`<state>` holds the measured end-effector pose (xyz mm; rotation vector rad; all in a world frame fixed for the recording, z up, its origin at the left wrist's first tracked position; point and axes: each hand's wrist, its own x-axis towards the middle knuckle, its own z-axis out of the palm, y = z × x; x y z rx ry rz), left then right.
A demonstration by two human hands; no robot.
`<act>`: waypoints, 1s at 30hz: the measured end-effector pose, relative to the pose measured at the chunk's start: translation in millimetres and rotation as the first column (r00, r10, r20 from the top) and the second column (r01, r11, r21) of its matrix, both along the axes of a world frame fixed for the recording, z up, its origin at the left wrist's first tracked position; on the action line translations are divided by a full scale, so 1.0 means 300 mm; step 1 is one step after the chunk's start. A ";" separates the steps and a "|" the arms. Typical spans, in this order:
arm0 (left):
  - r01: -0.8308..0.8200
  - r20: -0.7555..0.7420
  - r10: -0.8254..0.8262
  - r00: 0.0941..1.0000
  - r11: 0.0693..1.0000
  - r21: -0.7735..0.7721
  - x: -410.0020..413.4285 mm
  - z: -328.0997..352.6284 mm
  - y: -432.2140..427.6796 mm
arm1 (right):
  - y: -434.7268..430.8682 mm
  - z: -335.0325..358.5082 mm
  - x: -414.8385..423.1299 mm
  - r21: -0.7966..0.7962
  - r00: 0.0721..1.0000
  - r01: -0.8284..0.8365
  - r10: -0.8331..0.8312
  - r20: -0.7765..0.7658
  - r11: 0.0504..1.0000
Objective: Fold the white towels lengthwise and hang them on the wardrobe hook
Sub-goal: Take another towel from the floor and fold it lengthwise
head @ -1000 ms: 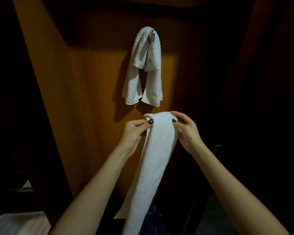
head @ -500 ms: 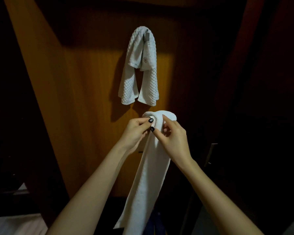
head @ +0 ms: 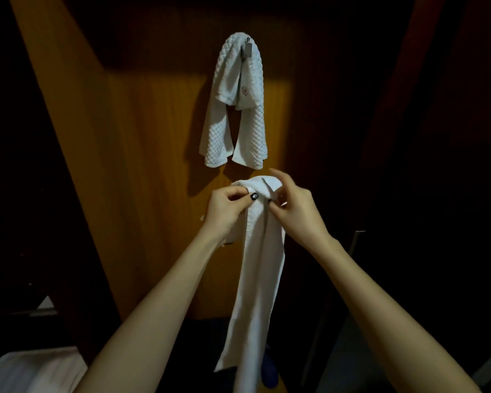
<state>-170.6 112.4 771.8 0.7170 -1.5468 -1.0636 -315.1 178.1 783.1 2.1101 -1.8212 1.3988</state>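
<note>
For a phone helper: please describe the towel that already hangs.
Look at the orange wooden wardrobe panel. High on it, a small metal hook carries the hung towel, both ends dangling. Unlike the smooth towel held below it, it has a quilted diamond texture.

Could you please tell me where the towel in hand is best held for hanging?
Grip the towel at its folded top end, from both sides, as the left hand and right hand do: the rest hangs as a narrow strip below the hook.
</note>
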 end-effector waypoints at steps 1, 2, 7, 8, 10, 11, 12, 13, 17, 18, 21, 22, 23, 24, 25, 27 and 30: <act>-0.017 0.017 0.018 1.000 1.000 -0.016 0.006 -0.001 -0.007 | 0.000 0.005 -0.008 -0.015 1.000 0.001 -0.001 0.023 1.000; -0.040 0.037 0.041 0.998 0.998 -0.039 0.013 -0.002 -0.015 | -0.001 0.006 -0.013 -0.038 0.999 0.005 -0.003 0.037 0.999; -0.060 0.067 0.069 0.995 0.989 -0.132 0.023 -0.010 -0.019 | -0.025 -0.017 0.004 -0.127 0.992 0.123 -0.126 -0.016 0.984; -0.033 0.056 0.041 0.998 0.990 -0.140 0.021 -0.014 -0.011 | -0.032 -0.022 0.014 -0.103 0.991 0.121 -0.127 -0.048 0.987; -0.018 0.054 0.029 0.998 0.981 -0.192 0.020 -0.026 -0.001 | -0.045 -0.024 0.022 -0.061 0.991 0.119 -0.123 -0.054 0.991; -0.026 0.068 0.042 0.997 0.975 -0.222 0.023 -0.031 -0.001 | -0.052 -0.021 0.016 -0.055 0.991 0.133 -0.134 -0.022 0.990; -0.043 0.092 0.067 0.994 0.969 -0.243 0.031 -0.032 -0.004 | -0.058 -0.015 0.005 -0.048 0.988 0.155 -0.154 0.026 0.987; -0.064 0.121 0.098 0.988 0.965 -0.255 0.042 -0.030 -0.010 | -0.063 -0.010 -0.008 -0.038 0.981 0.179 -0.175 0.080 0.983; -0.180 0.331 0.291 0.898 0.928 -0.327 0.121 -0.039 -0.062 | -0.068 -0.002 -0.081 0.015 0.949 0.273 -0.271 0.163 0.962; -0.209 0.368 0.324 0.872 0.924 -0.320 0.146 -0.050 -0.078 | -0.069 -0.004 -0.101 0.028 0.941 0.296 -0.297 0.163 0.955; -0.249 0.357 0.298 0.885 0.952 -0.177 0.200 -0.075 -0.105 | -0.080 -0.012 -0.152 0.050 0.923 0.317 -0.320 0.214 0.947; -0.242 0.341 0.274 0.899 0.961 -0.135 0.205 -0.081 -0.105 | -0.085 -0.018 -0.159 0.065 0.921 0.313 -0.319 0.223 0.948; -0.226 0.308 0.242 0.920 0.970 -0.086 0.206 -0.084 -0.101 | -0.090 -0.026 -0.164 0.079 0.923 0.304 -0.314 0.223 0.950; -0.195 0.240 0.192 0.952 0.981 -0.014 0.207 -0.088 -0.097 | -0.095 -0.034 -0.165 0.094 0.925 0.292 -0.306 0.225 0.952; -0.142 0.149 0.128 0.980 0.986 0.087 0.209 -0.088 -0.090 | -0.100 -0.042 -0.167 0.109 0.922 0.277 -0.296 0.248 0.955; -0.016 -0.011 0.020 1.000 0.963 0.268 0.221 -0.091 -0.087 | -0.105 -0.054 -0.175 0.158 0.892 0.227 -0.271 0.363 0.961; 0.069 -0.040 -0.058 0.998 0.930 0.362 0.234 -0.106 -0.095 | -0.095 -0.070 -0.195 0.201 0.838 0.043 -0.145 0.525 0.979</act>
